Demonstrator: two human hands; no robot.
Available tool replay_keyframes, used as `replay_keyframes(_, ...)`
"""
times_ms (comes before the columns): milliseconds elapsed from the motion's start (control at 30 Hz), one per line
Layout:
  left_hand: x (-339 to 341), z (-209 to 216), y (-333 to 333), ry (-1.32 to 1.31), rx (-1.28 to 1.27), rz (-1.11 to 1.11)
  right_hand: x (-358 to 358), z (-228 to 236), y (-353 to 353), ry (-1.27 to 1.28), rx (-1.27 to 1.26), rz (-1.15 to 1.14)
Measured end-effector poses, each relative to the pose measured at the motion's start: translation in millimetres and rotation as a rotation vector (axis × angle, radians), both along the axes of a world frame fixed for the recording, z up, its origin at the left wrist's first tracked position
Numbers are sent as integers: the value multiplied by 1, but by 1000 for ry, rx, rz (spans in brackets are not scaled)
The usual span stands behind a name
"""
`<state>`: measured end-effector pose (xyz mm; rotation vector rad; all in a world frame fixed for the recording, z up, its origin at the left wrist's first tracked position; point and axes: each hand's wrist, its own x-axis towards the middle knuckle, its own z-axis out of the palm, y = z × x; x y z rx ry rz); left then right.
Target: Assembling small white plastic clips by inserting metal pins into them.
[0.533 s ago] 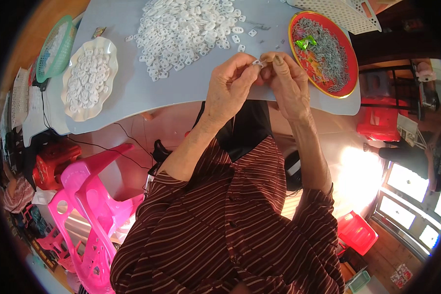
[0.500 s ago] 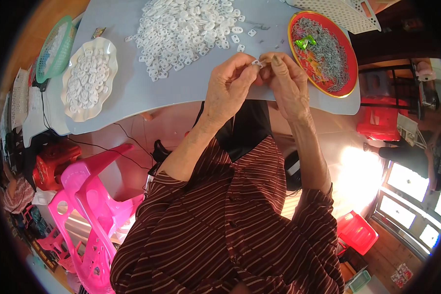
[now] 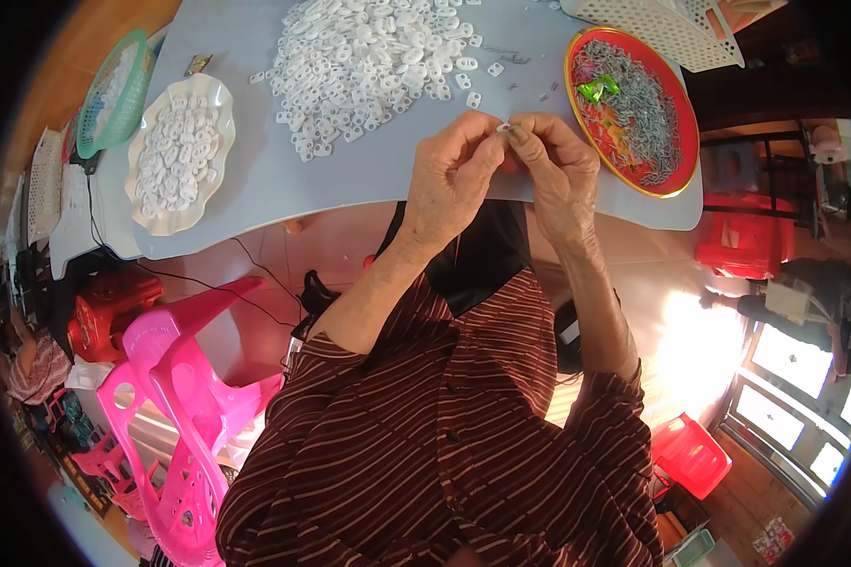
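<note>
My left hand (image 3: 452,181) pinches a small white two-holed plastic piece (image 3: 504,128) between thumb and fingertips, just above the near edge of the table. Against the same piece press the thumb and curled fingers of my right hand (image 3: 560,170). Whether a metal part sits between those fingers is hidden. Beyond my hands lies a large heap of similar white pieces (image 3: 369,71). To the right, a red gold-rimmed plate (image 3: 692,156) bears many small grey metal parts (image 3: 648,118) and a green wrapper (image 3: 598,89). A scalloped cream dish (image 3: 219,156) at the left holds more white pieces (image 3: 178,151).
A green mesh basket (image 3: 113,109) stands at the far left of the grey table (image 3: 284,194). A white perforated basket (image 3: 667,26) is at the back right. Below on the left is a pink plastic chair (image 3: 175,378); a red stool (image 3: 692,455) stands at lower right.
The right thumb has come down from a raised position onto the white piece, and the fingertips have drawn together. The whole view has shifted slightly.
</note>
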<state>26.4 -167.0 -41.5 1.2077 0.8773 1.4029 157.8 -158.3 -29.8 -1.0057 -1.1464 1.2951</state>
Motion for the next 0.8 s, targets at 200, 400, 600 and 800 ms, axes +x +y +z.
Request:
replay_keyframes(200, -18, 10, 21, 494, 307, 194, 2, -3, 2, 30, 35, 4)
replay_keyframes(400, -37, 19, 80, 1229, 615, 369, 8, -7, 5, 138, 5, 81)
replay_keyframes(600, -40, 13, 96, 1365, 549, 144, 8, -8, 5, 134, 19, 65)
replay_keyframes(800, -39, 11, 104, 1138, 766, 107, 6, -11, 4, 77, 80, 14)
